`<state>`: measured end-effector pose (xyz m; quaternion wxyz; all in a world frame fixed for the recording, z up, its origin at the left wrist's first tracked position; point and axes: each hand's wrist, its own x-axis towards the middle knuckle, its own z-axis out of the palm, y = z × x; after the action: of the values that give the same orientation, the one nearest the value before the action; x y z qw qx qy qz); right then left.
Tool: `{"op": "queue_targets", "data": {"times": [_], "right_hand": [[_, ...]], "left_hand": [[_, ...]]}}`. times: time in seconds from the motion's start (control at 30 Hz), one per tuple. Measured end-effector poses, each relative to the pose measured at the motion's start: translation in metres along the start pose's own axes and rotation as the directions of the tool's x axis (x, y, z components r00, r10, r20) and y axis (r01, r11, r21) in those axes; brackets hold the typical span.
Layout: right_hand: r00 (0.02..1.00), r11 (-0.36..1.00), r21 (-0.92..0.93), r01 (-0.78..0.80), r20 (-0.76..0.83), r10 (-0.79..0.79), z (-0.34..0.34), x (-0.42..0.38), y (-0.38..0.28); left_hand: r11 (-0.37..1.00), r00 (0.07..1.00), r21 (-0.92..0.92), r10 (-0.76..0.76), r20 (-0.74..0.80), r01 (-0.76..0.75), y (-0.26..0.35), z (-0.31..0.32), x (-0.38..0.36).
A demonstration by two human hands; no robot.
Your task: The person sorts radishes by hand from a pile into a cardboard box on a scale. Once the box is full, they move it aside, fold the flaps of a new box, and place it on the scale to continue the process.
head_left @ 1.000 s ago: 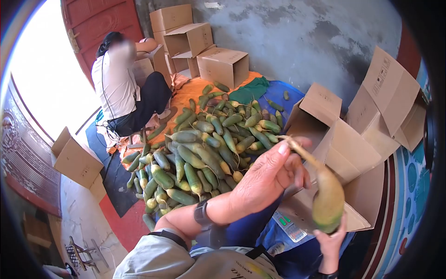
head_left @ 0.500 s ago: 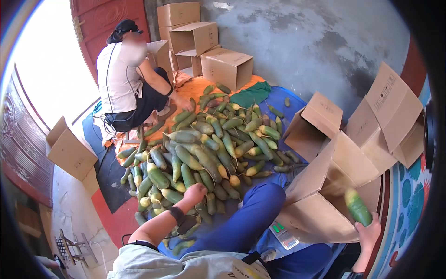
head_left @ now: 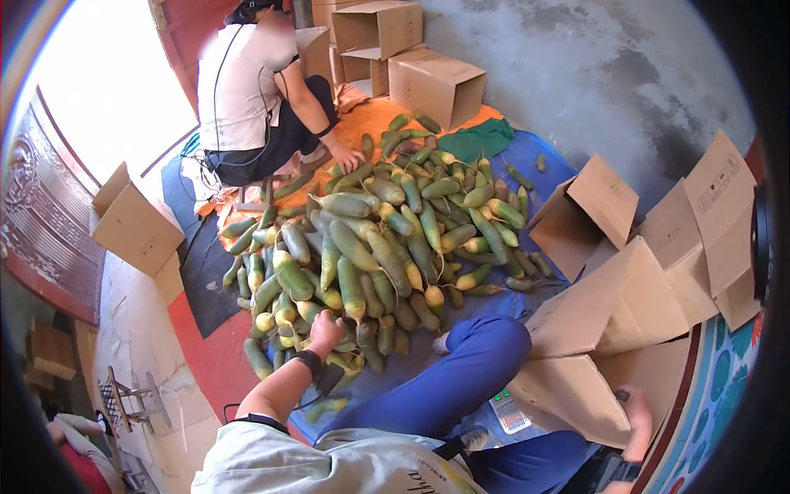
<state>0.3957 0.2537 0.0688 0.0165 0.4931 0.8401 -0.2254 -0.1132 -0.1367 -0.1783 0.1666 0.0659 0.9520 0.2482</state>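
Observation:
A large heap of green radishes (head_left: 387,239) lies on the floor cloths in front of me. My left hand (head_left: 327,331) touches the near side of the heap, its fingers bent around or against a radish; its grip is partly hidden. At the right, my right hand (head_left: 634,412) reaches into an open cardboard box (head_left: 568,395), with a dark end of a radish (head_left: 622,396) showing at the fingers. The rest of that radish is hidden by the box. A scale (head_left: 510,413) with a lit green display sits beside the box, near my legs.
Across the heap a co-worker (head_left: 247,99) squats, one hand on the radishes. More open boxes (head_left: 586,216) stand at the right, others (head_left: 436,82) at the back, one (head_left: 138,226) at the left. A small stool (head_left: 132,407) and another person (head_left: 78,445) are at lower left.
My right hand has lowered its radish into the box. My left hand has shifted slightly left on the heap and loosened. The whole view has tilted, and the other person at lower left shows more.

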Motion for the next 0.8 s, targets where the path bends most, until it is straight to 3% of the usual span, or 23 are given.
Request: {"op": "queue_targets", "data": {"times": [0.07,0.1,0.13,0.2,0.23,0.4,0.5,0.53,0.6,0.77,0.8], "right_hand": [[0.939,0.946,-0.099,-0.31,-0.189,0.287,-0.011,0.0,-0.009],[0.928,0.953,0.161,-0.258,-0.234,0.291,-0.019,-0.01,-0.044],[0.928,0.952,0.159,-0.261,-0.23,0.293,-0.019,-0.009,-0.038],[0.928,0.983,0.159,-0.094,-0.345,0.144,-0.022,-0.01,-0.023],[0.914,0.986,0.164,-0.035,-0.394,0.098,-0.02,-0.015,-0.035],[0.859,0.998,0.066,-0.003,-0.512,0.036,0.0,-0.037,-0.068],[0.801,0.995,0.092,0.049,-0.598,0.016,0.013,-0.042,-0.065],[0.798,0.995,0.093,0.047,-0.602,0.019,0.015,-0.041,-0.063],[0.747,0.981,0.189,0.044,-0.659,0.093,0.018,-0.041,-0.062],[0.755,0.986,0.16,0.055,-0.653,0.064,0.016,-0.039,-0.07],[0.759,0.99,0.133,0.057,-0.65,0.044,0.015,-0.039,-0.072]], "left_hand": [[1.0,0.999,0.012,0.006,-0.031,-0.005,-0.002,0.004,0.002],[0.998,0.997,0.056,0.044,-0.056,-0.041,-0.007,0.012,0.004],[0.998,0.998,0.058,0.042,-0.052,-0.039,-0.003,0.009,0.0],[0.936,0.981,0.297,0.172,0.087,-0.191,0.011,0.001,-0.01],[0.914,0.97,0.326,0.224,0.096,-0.243,0.011,0.005,-0.014],[0.926,0.959,0.26,0.283,0.002,-0.274,0.029,0.016,-0.018],[0.983,0.996,0.169,0.08,-0.037,-0.072,0.041,0.029,-0.008],[0.983,0.996,0.169,0.085,-0.037,-0.078,0.043,0.033,-0.006],[1.0,0.999,0.003,-0.03,-0.035,0.03,0.042,0.044,-0.001],[0.987,0.992,-0.107,-0.122,-0.014,0.12,0.04,0.047,-0.009],[0.993,0.994,-0.072,-0.093,0.059,0.097,0.037,0.045,-0.006]]}}
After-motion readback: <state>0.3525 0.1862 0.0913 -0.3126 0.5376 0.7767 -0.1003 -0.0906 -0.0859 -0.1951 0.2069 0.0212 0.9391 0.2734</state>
